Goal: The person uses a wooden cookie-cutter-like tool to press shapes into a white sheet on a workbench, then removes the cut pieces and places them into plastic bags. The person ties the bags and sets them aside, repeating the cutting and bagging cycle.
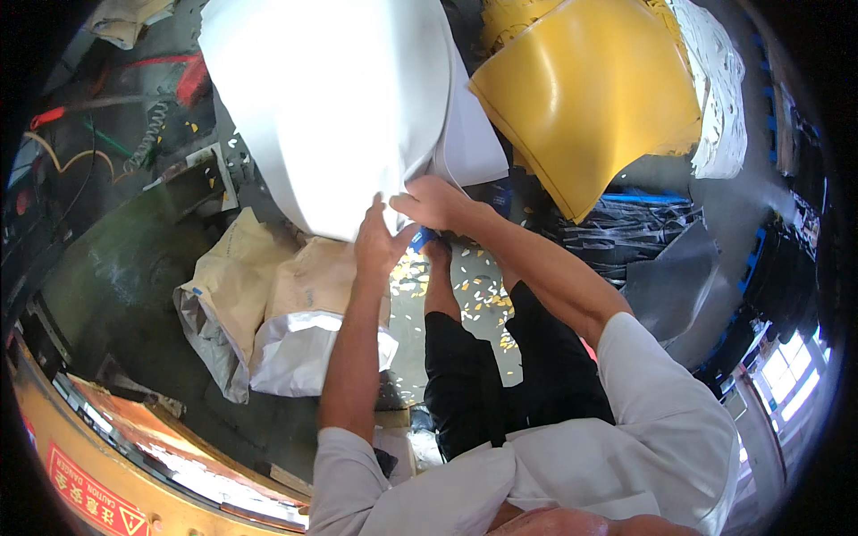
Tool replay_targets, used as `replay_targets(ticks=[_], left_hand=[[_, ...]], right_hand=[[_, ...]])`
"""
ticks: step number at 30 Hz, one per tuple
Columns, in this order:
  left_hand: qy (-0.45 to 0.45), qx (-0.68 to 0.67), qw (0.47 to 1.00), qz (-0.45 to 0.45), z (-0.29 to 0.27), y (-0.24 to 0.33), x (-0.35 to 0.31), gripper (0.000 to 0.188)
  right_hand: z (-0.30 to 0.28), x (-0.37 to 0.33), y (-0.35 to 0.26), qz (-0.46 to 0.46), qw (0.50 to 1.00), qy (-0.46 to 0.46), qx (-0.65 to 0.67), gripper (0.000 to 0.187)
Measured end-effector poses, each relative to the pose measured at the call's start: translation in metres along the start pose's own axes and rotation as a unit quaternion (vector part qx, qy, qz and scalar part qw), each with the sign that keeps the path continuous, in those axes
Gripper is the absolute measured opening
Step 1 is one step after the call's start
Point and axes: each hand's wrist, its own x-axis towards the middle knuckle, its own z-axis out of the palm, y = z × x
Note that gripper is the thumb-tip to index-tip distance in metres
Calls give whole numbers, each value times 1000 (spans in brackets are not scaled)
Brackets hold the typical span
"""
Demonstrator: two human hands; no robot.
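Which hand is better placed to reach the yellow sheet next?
Right hand, probably: it's nearer the yellow sheet, which lies to its right. The left hand, also at the white sheet, is farther off.

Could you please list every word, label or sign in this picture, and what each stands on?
Red label on the orange panel: white lettering and a warning triangle; wording not copied here.
Tan paper sack: faint marks, too blurred to read.
Blue footwear: pale marking, too small to read.
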Motion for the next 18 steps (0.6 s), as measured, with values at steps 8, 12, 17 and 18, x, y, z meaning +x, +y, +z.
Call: replay_targets(ticks=[8,12,17,18], left_hand=[[-171,84,978,83,30,41,51,34],[-158,103,981,33,28,52,54,45],[-75,124,989,42,-23,59,96,59],[-64,161,984,36,-43,60,108,62]], right_hand=[[-72,-65,29,27,875,378,-302,57],[-66,-47,67,239,946,220,8,59],[-66,-47,162,217,938,272,2,50],[-68,-44,186,206,943,260,41,50]])
